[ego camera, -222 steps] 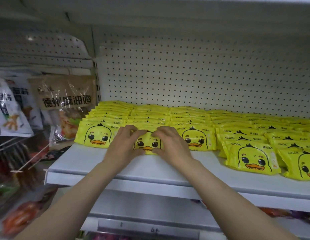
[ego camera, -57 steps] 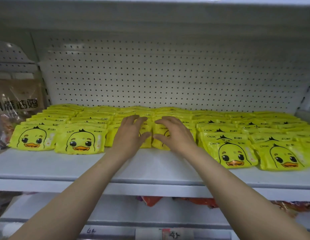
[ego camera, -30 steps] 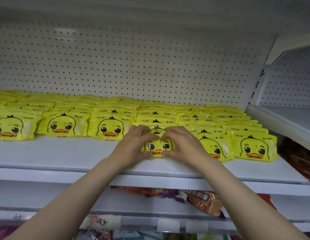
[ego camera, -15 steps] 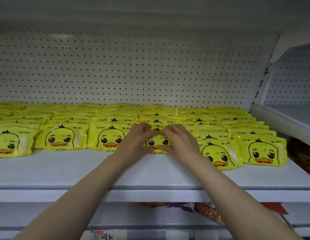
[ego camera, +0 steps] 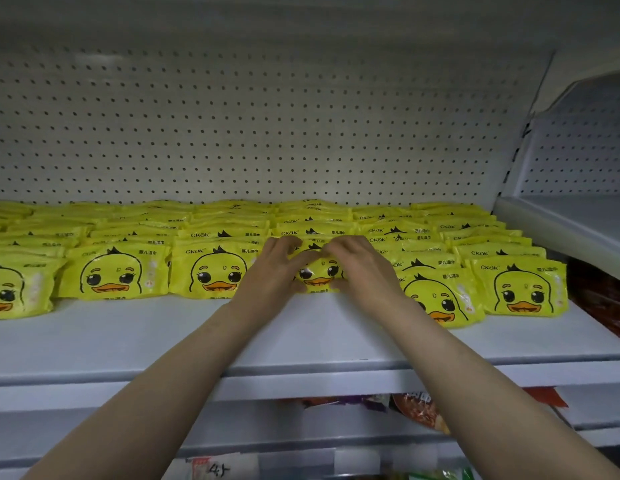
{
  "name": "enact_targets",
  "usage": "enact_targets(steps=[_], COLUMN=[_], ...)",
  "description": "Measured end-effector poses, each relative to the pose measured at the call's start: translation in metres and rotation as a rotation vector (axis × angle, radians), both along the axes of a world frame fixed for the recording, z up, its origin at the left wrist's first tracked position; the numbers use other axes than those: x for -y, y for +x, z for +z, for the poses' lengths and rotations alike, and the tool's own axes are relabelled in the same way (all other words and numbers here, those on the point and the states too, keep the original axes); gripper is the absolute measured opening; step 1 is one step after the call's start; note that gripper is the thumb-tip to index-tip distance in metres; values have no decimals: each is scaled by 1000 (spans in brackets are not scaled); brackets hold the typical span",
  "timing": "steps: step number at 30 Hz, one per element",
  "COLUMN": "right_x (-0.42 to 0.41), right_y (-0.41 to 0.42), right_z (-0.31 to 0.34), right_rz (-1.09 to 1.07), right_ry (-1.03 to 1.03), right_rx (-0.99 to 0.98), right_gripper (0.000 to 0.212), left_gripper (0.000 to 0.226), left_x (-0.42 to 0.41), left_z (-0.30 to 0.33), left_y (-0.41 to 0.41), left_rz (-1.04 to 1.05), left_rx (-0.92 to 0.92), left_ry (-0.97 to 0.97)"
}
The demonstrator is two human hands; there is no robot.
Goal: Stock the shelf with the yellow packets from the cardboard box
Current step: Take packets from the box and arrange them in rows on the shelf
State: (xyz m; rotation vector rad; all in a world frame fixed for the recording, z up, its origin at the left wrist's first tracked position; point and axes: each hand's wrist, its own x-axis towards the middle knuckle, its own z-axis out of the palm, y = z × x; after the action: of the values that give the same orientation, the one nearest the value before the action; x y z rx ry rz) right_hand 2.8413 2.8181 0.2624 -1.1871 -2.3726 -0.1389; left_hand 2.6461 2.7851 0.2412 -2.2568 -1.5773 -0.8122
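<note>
Several rows of yellow duck-face packets [ego camera: 211,268] lie flat on the white shelf [ego camera: 301,337], running back to the pegboard wall. One front-row yellow packet [ego camera: 318,273] sits between my two hands. My left hand [ego camera: 272,271] grips its left side, fingers curled over the top edge and thumb at the bottom. My right hand [ego camera: 362,268] grips its right side the same way. To its right, two front packets [ego camera: 440,299] sit further forward than the row on the left. The cardboard box is out of view.
A bare strip of shelf runs in front of the packets. A second white shelf [ego camera: 578,223] stands at the right, set higher. Below, a lower shelf holds red and purple snack bags [ego camera: 416,408] and a price tag [ego camera: 217,469].
Over the earlier frames my hands worked rightward along the front row of packets. In the last half second they stay on the same packet, and the view has shifted slightly.
</note>
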Motion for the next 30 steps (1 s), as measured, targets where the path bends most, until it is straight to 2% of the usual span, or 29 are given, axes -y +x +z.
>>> enact_targets(steps=[4, 9, 14, 19, 24, 30], right_x=[-5, -8, -9, -3, 3, 13], right_y=[2, 4, -4, 6, 53, 135], right_z=[-1, -6, -7, 1, 17, 22], right_rz=[13, 29, -26, 5, -21, -42], right_ry=[-13, -40, 15, -33, -47, -144], right_rx=[9, -66, -46, -64, -217, -167], right_gripper=[58, 49, 47, 43, 43, 49], left_gripper=[73, 56, 60, 54, 54, 65], left_x=[0, -2, -5, -1, 10, 26], left_z=[-3, -5, 0, 3, 11, 13], left_y=[1, -2, 9, 12, 52, 129], left_rz=[15, -7, 51, 55, -33, -168], left_rx=[5, 95, 112, 147, 213, 178], left_ry=[22, 18, 26, 5, 42, -139])
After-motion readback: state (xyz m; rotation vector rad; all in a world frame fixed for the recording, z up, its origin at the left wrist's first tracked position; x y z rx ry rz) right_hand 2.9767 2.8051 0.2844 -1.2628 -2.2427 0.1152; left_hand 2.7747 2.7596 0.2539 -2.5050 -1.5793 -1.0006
